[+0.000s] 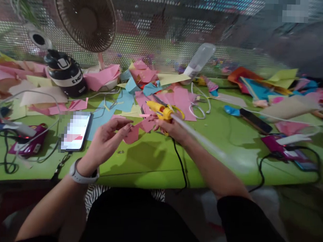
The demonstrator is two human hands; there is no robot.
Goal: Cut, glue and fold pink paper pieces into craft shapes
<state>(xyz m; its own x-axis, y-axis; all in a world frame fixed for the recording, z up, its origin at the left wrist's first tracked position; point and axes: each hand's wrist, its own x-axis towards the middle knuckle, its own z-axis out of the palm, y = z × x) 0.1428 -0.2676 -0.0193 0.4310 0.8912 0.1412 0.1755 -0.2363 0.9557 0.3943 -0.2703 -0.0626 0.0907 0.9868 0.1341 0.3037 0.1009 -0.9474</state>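
Observation:
A small piece of pink paper [131, 134] is pinched between the thumb and fingers of my left hand [108, 136]. My right hand [169, 126] is wrapped round a yellow glue gun [162, 109], whose tip points to the upper left. A long, whitish glue stick [203, 136] sticks out of the gun's back, above my right forearm. Another bit of pink paper [147, 124] lies between the hands, close to my right fingertips; whether they touch it I cannot tell. The gun's handle is mostly hidden by my fingers.
Coloured paper scraps [183, 100] litter the back of the green table [138, 166]. A phone [77, 130] lies left of my left hand. A black bottle [66, 75], a fan [85, 19] and a clear bottle [202, 57] stand behind. A black cord [180, 160] hangs over the front edge.

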